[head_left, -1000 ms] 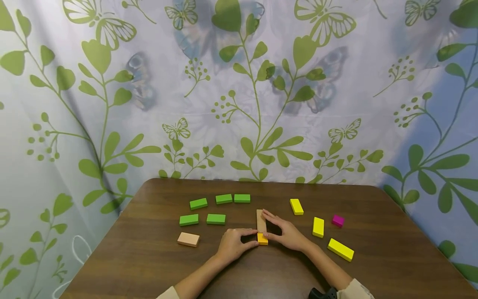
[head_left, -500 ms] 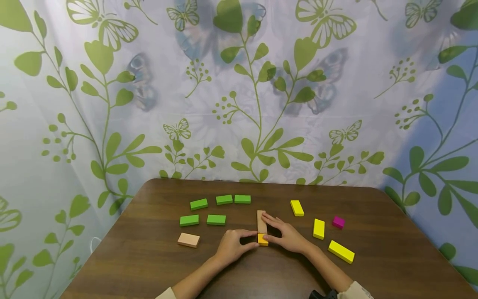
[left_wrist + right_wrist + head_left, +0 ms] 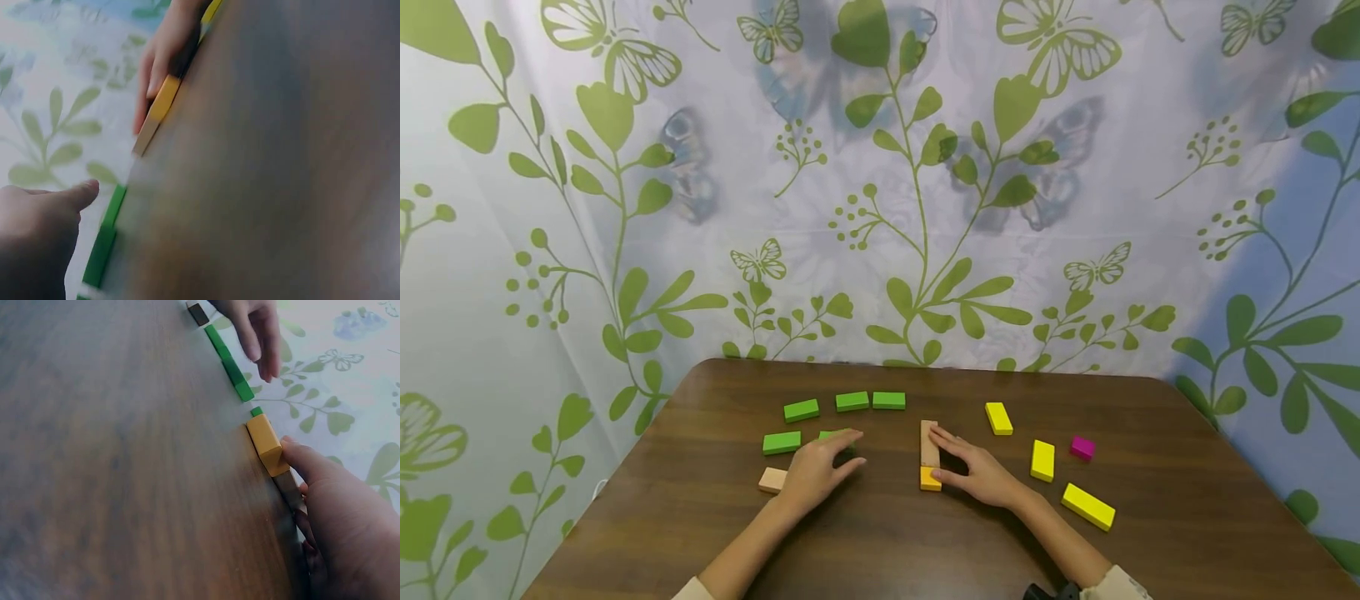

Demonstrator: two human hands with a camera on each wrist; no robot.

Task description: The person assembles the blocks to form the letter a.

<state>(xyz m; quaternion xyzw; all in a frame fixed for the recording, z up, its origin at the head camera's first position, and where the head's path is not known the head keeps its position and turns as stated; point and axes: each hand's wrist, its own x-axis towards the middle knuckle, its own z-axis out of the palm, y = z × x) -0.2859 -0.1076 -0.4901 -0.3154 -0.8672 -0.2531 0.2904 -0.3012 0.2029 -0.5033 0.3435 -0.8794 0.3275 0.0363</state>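
In the head view my left hand (image 3: 812,477) is apart from the blocks in the middle, its fingers relaxed and holding nothing visible. It partly covers a light wooden block (image 3: 771,480) and a green block (image 3: 829,434). My right hand (image 3: 981,475) rests its fingertips on a long light wooden block (image 3: 928,447), while its thumb touches an orange block (image 3: 927,482) set against the near end. The right wrist view shows that thumb beside the orange block (image 3: 265,440). In the left wrist view my left hand (image 3: 40,219) is near a row of green blocks (image 3: 101,250).
More green blocks (image 3: 852,402) lie at the back left of the brown table (image 3: 880,550). To the right are yellow blocks (image 3: 1042,461) and a small magenta block (image 3: 1082,448). A patterned curtain (image 3: 880,167) hangs behind the table.
My left hand has left the orange block and moved left, over the table toward the green and light wooden blocks. My right hand stays at the orange and long wooden blocks.
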